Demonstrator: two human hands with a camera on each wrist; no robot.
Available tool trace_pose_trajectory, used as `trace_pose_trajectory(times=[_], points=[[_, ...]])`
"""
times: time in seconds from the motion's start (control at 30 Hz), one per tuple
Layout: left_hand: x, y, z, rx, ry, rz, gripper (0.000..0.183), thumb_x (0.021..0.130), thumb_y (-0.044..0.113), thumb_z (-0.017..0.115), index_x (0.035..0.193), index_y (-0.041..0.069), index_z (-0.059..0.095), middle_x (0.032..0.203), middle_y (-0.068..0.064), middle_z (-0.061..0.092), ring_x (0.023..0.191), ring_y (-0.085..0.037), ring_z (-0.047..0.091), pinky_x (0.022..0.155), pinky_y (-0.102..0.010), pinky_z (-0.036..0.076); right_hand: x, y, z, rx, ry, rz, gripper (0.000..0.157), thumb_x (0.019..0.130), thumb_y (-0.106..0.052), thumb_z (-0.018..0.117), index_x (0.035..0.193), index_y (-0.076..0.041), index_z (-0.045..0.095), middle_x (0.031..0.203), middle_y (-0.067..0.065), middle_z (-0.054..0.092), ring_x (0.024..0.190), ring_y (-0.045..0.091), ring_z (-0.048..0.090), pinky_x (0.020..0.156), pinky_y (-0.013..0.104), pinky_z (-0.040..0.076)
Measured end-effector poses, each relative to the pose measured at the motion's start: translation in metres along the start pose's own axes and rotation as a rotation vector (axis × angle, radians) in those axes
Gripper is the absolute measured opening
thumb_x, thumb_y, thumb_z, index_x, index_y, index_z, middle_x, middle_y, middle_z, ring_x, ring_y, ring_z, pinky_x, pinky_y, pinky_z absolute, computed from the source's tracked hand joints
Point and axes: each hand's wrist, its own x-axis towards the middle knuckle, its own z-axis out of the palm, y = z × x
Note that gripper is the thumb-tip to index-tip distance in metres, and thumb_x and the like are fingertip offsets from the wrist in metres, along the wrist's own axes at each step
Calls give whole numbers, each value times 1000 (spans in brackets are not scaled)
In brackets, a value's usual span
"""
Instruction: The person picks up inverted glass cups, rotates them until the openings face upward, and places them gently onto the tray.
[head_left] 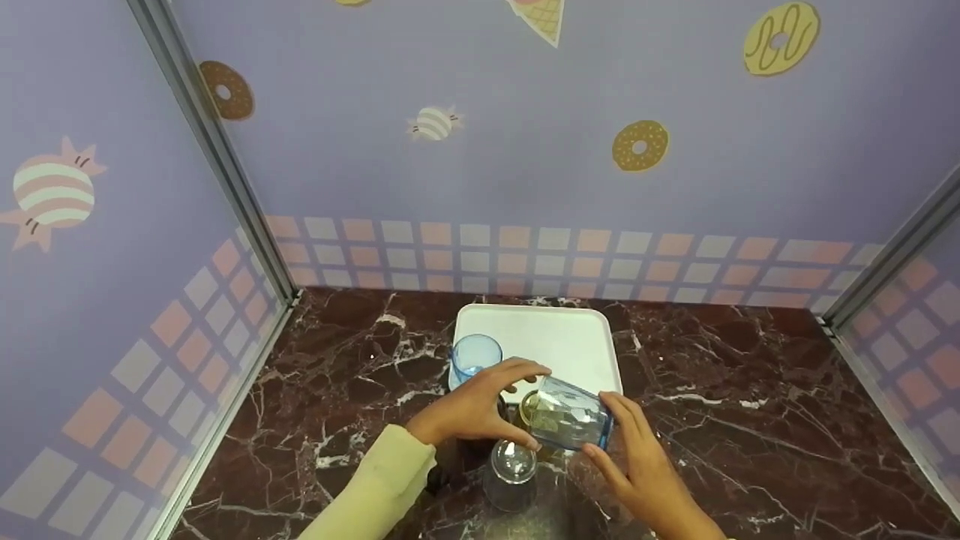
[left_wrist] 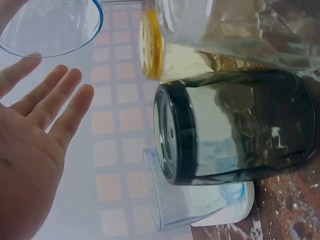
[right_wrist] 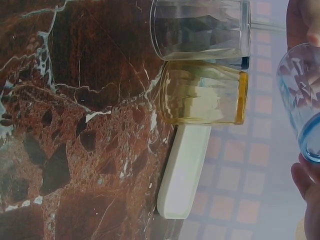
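Observation:
Both hands hold a clear blue-tinted cup [head_left: 574, 414] tipped on its side. My left hand [head_left: 480, 405] grips its left end, thumb below and fingers above, near the rim. My right hand [head_left: 641, 461] grips the thick blue end on the right. Under the cup stand a yellow-tinted cup [right_wrist: 205, 95], a clear cup [head_left: 514, 476] and a dark grey cup [left_wrist: 240, 127], which my left hand mostly hides in the head view. The yellow and grey cups have their thick bases up. Another blue cup [head_left: 476, 356] stands upright on the white tray [head_left: 559, 334].
The tray lies on a dark red marbled table [head_left: 727, 405], close to the back wall [head_left: 525, 172]. Side walls [head_left: 112, 300] with metal corner posts enclose the table left and right.

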Motion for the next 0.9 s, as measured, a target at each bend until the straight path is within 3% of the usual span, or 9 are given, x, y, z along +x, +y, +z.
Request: trace_pose_trajectory(times=[0.3, 0.53, 0.9], points=[[2, 3, -1, -197, -5, -5, 88, 67, 33, 88, 143, 32, 43, 140, 5, 50, 123, -18, 56, 97, -32, 52, 1, -1, 2, -11, 57, -78, 79, 75, -8, 81, 143, -2, 42, 138, 12, 48, 127, 22, 47, 111, 5, 21], [3, 5, 1, -426, -11, -48, 82, 73, 21, 85, 142, 33, 43, 145, 6, 45, 127, -19, 54, 93, -29, 54, 1, -1, 2, -24, 58, -77, 84, 73, -10, 83, 145, -8, 39, 138, 12, 47, 125, 23, 50, 108, 3, 24], [3, 8, -1, -489, -19, -25, 72, 80, 24, 79, 143, 31, 44, 146, -4, 44, 130, -19, 51, 95, -33, 53, 2, -2, 2, -28, 86, -103, 88, 71, -9, 85, 146, -8, 39, 139, 11, 46, 125, 22, 49, 110, 5, 24]])
